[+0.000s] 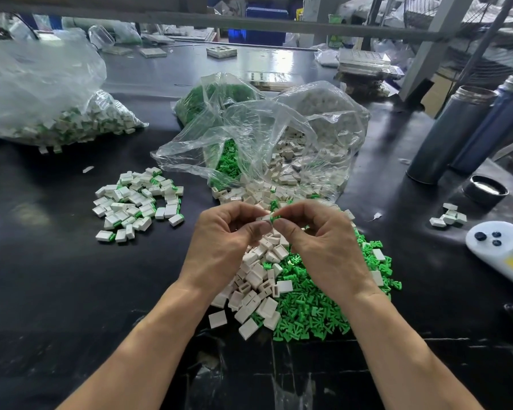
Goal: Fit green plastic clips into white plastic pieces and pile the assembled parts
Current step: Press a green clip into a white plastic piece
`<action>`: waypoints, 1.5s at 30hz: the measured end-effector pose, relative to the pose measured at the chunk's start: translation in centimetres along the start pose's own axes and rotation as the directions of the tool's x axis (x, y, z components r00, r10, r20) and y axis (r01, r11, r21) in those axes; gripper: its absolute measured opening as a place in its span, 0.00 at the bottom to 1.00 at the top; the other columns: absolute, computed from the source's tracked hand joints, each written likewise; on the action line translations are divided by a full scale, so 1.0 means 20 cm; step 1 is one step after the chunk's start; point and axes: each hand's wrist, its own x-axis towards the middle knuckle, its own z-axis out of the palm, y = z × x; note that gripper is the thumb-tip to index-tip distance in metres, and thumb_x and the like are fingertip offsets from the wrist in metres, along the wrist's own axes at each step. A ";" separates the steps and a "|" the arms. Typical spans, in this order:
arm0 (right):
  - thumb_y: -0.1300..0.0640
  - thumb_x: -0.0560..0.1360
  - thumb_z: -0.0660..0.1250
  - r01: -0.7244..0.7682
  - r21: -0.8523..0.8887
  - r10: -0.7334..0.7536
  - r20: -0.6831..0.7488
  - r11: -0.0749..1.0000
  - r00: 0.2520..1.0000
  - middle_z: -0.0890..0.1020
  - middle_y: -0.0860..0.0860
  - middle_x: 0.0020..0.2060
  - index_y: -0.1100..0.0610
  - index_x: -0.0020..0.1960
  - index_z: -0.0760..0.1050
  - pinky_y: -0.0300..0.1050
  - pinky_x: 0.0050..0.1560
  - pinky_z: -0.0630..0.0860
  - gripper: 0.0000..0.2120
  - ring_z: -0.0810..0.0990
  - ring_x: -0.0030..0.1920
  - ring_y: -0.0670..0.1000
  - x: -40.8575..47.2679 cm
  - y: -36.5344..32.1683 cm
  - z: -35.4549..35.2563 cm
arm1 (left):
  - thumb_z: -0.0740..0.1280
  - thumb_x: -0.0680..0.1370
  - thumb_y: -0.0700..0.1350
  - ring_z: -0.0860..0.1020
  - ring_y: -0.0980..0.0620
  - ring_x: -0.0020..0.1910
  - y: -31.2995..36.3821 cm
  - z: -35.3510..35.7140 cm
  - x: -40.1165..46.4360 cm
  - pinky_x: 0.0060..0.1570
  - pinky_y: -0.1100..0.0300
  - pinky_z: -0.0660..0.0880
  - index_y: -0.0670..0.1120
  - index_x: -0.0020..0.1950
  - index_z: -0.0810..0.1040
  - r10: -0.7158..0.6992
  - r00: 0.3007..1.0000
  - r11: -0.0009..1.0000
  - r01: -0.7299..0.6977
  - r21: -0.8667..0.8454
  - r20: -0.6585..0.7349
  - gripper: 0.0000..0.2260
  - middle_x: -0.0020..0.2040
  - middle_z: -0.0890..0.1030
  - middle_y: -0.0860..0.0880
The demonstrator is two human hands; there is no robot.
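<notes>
A black worktable (71, 291) fills the view, under a grey shelf frame with cluttered racks behind. At far left a large clear bag (42, 93) holds assembled white-and-green parts. Nearer the middle, a loose pile of assembled parts (138, 199) lies on the bare tabletop, well apart from the hands. Behind centre, an open clear bag (264, 134) spills white pieces and green clips, with a second bag of green clips (208, 96) behind it. To the right stand two dark cylindrical bottles (456, 131), a black lid (486, 189), a few stray white parts (449, 218) and a white handheld device (498, 247)

Both forearms reach in from the bottom edge, and the hands meet over the heap of loose white pieces (259, 279) and green clips (314, 306). The left hand (225, 241) pinches a white piece (264, 218) between thumb and curled fingers. The right hand (323, 241) pinches a green clip (276, 216) at the piece's right end, the two parts touching between the fingertips
</notes>
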 end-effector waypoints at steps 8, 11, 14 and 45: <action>0.60 0.77 0.76 -0.022 0.081 0.027 -0.056 0.996 0.998 0.87 0.44 0.43 0.49 0.48 0.85 0.46 0.47 0.84 0.06 0.86 0.44 0.46 -0.01 -0.01 0.02 | 0.75 0.75 0.32 0.81 0.60 0.33 0.00 0.03 -0.01 0.36 0.68 0.77 0.40 0.47 0.85 0.010 0.998 1.000 -0.010 0.008 -0.067 0.04 0.35 0.85 0.52; 0.61 0.77 0.75 -0.022 0.119 0.028 -0.048 0.993 0.998 0.87 0.46 0.42 0.52 0.49 0.85 0.41 0.42 0.82 0.05 0.85 0.42 0.46 -0.01 -0.01 0.02 | 0.75 0.75 0.32 0.80 0.60 0.32 0.00 0.04 -0.01 0.35 0.68 0.77 0.41 0.46 0.85 0.011 0.998 1.000 -0.010 0.013 -0.063 0.05 0.34 0.85 0.52; 0.63 0.77 0.75 -0.019 0.162 0.026 -0.045 0.987 0.999 0.87 0.47 0.41 0.52 0.48 0.85 0.36 0.38 0.79 0.06 0.84 0.38 0.44 -0.01 -0.01 0.02 | 0.75 0.75 0.32 0.80 0.58 0.32 0.00 0.03 -0.01 0.35 0.67 0.77 0.41 0.46 0.85 0.010 0.998 1.000 -0.010 0.000 -0.059 0.05 0.34 0.85 0.51; 0.59 0.83 0.68 -0.146 0.317 0.183 -0.087 0.937 0.979 0.84 0.52 0.34 0.58 0.52 0.84 0.41 0.30 0.76 0.06 0.80 0.31 0.49 0.02 -0.01 0.04 | 0.77 0.73 0.40 0.86 0.54 0.47 0.00 0.05 0.00 0.51 0.60 0.82 0.51 0.52 0.85 0.086 0.996 0.996 -0.086 0.022 -0.010 0.10 0.47 0.87 0.53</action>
